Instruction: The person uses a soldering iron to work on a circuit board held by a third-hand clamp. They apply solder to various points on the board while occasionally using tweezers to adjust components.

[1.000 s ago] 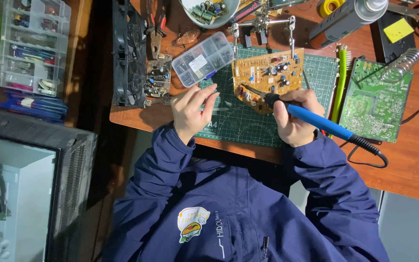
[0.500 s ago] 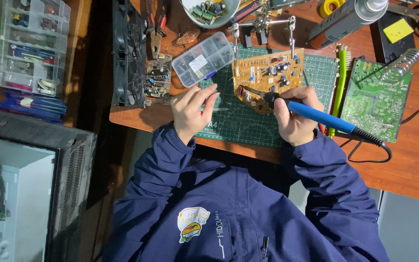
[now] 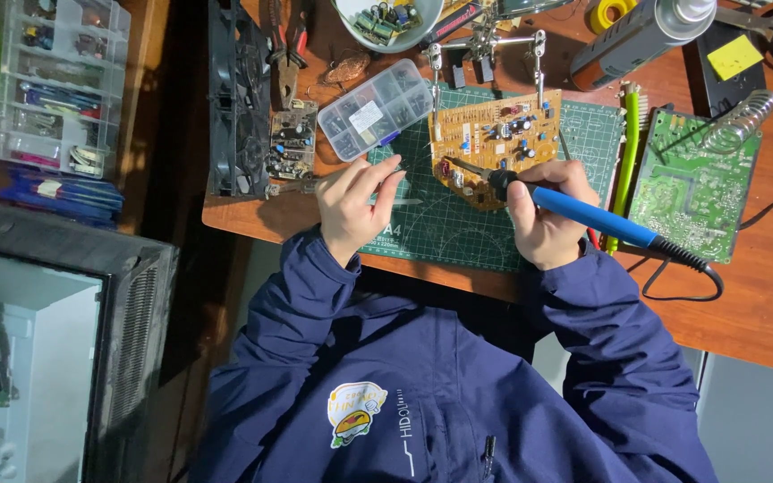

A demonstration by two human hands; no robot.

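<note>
My right hand [image 3: 543, 215] grips a blue-handled soldering iron [image 3: 588, 215]; its tip touches the lower left part of a brown circuit board [image 3: 503, 134] clamped over a green cutting mat [image 3: 458, 228]. My left hand [image 3: 355, 201] pinches a thin solder wire [image 3: 418, 172] that reaches toward the same spot on the board. Both hands rest low over the mat, left of and below the board.
A clear parts box [image 3: 378, 109] lies left of the board, with a small circuit board [image 3: 293, 139] and a black fan [image 3: 236, 98] further left. A green circuit board [image 3: 691, 183] with a coiled iron stand [image 3: 744, 116] sits right. The iron's black cable [image 3: 700, 277] loops over the wooden desk [image 3: 762, 295].
The soldering iron's handle and cable have shifted slightly; its tip stays on the brown board. My left hand stays in about the same place with the wire.
</note>
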